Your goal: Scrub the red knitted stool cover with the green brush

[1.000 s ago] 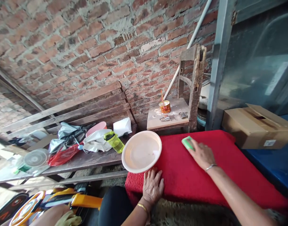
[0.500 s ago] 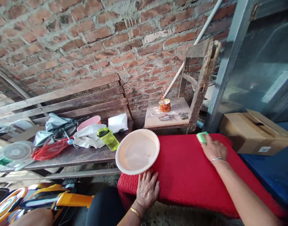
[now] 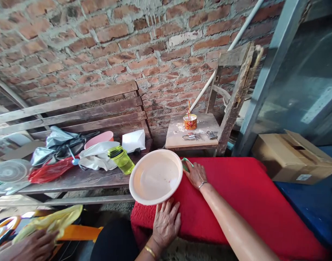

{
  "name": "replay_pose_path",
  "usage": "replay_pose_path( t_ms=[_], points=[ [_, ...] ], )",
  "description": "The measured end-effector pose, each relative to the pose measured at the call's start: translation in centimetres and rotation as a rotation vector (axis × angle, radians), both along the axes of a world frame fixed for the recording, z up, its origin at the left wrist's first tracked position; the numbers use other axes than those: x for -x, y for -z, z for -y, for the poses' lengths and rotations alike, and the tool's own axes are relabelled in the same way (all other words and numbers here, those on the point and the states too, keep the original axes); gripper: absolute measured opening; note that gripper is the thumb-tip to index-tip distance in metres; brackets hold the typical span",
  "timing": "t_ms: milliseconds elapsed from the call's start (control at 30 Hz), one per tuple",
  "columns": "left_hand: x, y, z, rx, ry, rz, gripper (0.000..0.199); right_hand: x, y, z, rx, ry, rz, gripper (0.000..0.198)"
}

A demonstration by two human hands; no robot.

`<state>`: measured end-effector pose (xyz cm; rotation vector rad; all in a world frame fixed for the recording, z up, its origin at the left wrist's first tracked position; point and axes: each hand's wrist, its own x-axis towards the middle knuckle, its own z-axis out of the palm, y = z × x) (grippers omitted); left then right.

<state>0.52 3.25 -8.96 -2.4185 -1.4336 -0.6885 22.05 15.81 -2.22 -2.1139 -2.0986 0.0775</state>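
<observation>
My left hand (image 3: 166, 223) lies with its fingers spread on the near edge of a red plush cover (image 3: 222, 203). Its fingertips reach the rim of a pale pink basin (image 3: 137, 192), which holds shallow, clear-looking water with small bits in it. In my right hand (image 3: 196, 174) is a small green and white block (image 3: 185, 164), mostly covered by the fingers; whether it is a brush or a sponge I cannot tell. That hand presses it to the red cover, close beside the basin's right rim.
A wooden bench (image 3: 97, 177) at left carries a green bottle (image 3: 125, 163), bags and a fan (image 3: 11, 170). Behind, a chair (image 3: 182, 139) holds a tin (image 3: 190, 122) and padlocks. A cardboard box (image 3: 288, 159) stands right. Another person's hand (image 3: 32, 246) holds yellow material (image 3: 65, 217).
My right hand has swept left across the red cover with the green block, from the far right side to the basin. My left hand stays put. Another person's hand with yellow material has appeared lower left.
</observation>
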Motion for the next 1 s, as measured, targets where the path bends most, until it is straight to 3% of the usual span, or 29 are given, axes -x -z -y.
replay_pose_path(
  t_ms=[167,300,400,467,533,700,800,900,1000],
  points=[
    [-0.1,0.4,0.0,-0.012,0.005,0.025,0.034,-11.3,-0.6,1.3,-0.002,0.158,0.063,0.057],
    [-0.2,0.6,0.0,0.005,-0.018,0.025,0.034,-21.9,-0.7,3.9,0.027,0.535,0.069,0.062],
    [-0.3,0.6,-0.1,0.039,-0.018,0.018,0.034,-26.2,-1.4,6.4,0.064,0.812,0.001,0.071],
    [-0.4,0.3,-0.1,0.056,-0.007,0.016,0.034,-25.7,-2.1,7.8,0.069,0.824,-0.043,0.078],
    [-0.4,0.0,-0.2,0.075,-0.005,0.021,0.034,-22.3,-2.4,8.7,0.053,0.686,-0.077,0.076],
    [-0.8,-0.6,-0.2,0.125,-0.020,0.034,0.034,-7.0,-0.6,9.9,-0.045,0.149,-0.056,0.055],
    [-1.0,-0.5,-0.4,0.119,-0.029,0.022,0.034,-1.0,0.7,10.7,-0.121,-0.080,0.050,0.050],
    [-1.0,-0.3,-0.7,0.101,-0.033,0.009,0.034,-2.2,1.2,10.9,-0.100,-0.071,0.127,0.049],
    [-1.0,-0.4,-0.7,0.074,-0.032,0.016,0.034,-9.6,0.9,11.6,-0.028,0.137,0.150,0.055]
  ],
)
